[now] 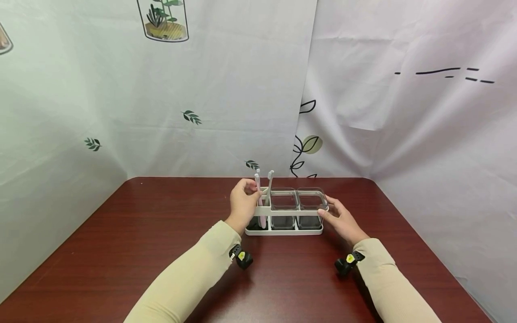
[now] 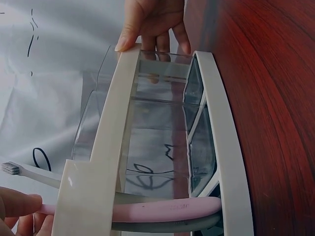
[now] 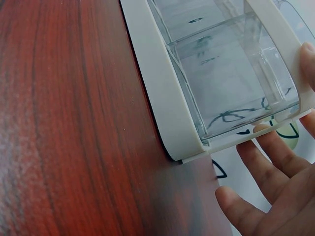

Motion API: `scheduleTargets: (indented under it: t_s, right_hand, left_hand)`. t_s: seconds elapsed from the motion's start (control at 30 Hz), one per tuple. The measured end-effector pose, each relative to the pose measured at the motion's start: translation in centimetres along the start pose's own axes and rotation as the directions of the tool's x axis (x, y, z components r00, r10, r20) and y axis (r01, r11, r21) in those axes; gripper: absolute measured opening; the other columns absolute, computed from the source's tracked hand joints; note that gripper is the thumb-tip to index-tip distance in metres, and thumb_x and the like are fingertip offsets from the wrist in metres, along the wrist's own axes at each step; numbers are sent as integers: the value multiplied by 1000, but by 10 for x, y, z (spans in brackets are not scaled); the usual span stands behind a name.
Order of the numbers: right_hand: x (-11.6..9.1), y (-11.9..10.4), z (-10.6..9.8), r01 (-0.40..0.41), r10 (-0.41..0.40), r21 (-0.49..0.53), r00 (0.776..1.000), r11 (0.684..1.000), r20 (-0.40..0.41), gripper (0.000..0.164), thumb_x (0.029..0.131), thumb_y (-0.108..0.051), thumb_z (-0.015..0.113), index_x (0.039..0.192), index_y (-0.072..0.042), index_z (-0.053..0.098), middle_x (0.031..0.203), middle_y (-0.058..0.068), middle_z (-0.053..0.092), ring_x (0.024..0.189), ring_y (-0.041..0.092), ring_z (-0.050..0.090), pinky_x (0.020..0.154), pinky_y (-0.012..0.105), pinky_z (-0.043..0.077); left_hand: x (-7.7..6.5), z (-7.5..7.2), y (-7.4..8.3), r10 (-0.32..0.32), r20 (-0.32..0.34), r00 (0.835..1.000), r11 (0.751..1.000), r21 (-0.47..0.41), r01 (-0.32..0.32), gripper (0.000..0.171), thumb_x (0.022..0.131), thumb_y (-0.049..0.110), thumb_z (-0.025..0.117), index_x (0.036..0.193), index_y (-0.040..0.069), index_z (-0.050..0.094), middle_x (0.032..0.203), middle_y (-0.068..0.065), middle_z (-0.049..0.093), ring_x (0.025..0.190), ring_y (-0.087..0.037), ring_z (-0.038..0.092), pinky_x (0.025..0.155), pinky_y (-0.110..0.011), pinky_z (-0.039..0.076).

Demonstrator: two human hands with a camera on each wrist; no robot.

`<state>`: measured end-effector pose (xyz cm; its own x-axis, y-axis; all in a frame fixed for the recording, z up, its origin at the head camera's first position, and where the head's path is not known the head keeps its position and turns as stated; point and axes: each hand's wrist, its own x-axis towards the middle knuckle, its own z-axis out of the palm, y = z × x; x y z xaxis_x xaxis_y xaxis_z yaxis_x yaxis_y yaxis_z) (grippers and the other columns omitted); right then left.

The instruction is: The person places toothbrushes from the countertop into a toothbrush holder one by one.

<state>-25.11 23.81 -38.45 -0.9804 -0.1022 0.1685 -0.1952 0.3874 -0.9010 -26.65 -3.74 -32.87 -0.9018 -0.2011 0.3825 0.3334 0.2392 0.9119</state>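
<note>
A white toothbrush holder (image 1: 296,233) stands on the table, with two clear square cups (image 1: 284,221) in its middle and right compartments. Upright in its left compartment are a pink toothbrush (image 2: 167,210) and a pale toothbrush (image 1: 269,181) with grey bristles. A dark grey handle (image 2: 162,226) shows beside the pink one. My left hand (image 1: 243,204) pinches the pink toothbrush by its neck between thumb and fingers, just above the upper rail. At the opposite end, my right hand (image 1: 342,220) grips the upper rail, thumb in front and fingers around the end (image 3: 280,157).
The dark red wooden table (image 1: 161,233) extends around the holder. Behind it hangs a pale cloth (image 1: 226,80) printed with leaves, and more cloth closes in both sides. A small black camera (image 1: 243,260) is strapped to the left wrist, another (image 1: 344,265) to the right.
</note>
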Motion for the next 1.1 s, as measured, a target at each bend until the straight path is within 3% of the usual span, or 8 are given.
scheduleTargets:
  t_s: [0.43,0.73,1.1]
  right_hand:
    - [0,1,0,9,-9,-5,1000,1000,-6,65,97,-24,59,150,-4,27,136,27,46,123,37,50,98,41,46]
    - [0,1,0,22,-22,-4,1000,1000,-11,63,97,-22,59,150,-4,28,136,26,47,121,36,51,93,33,47]
    - [-1,6,-1,7,-8,-9,1000,1000,-18,64,96,-26,60,150,-7,30,135,24,49,122,36,50,95,36,47]
  left_hand:
    - [3,0,-1,9,-7,1000,1000,13,-9,17,79,-10,70,92,-2,62,84,-11,60,81,-23,59,73,-30,49]
    - [4,0,0,0,6,1000,1000,19,0,18,81,-9,69,95,-2,61,87,-12,60,84,-25,59,76,-35,51]
    - [4,-3,1,-58,30,998,998,18,58,20,80,-7,71,96,-1,61,88,-12,62,87,-25,62,74,-32,53]
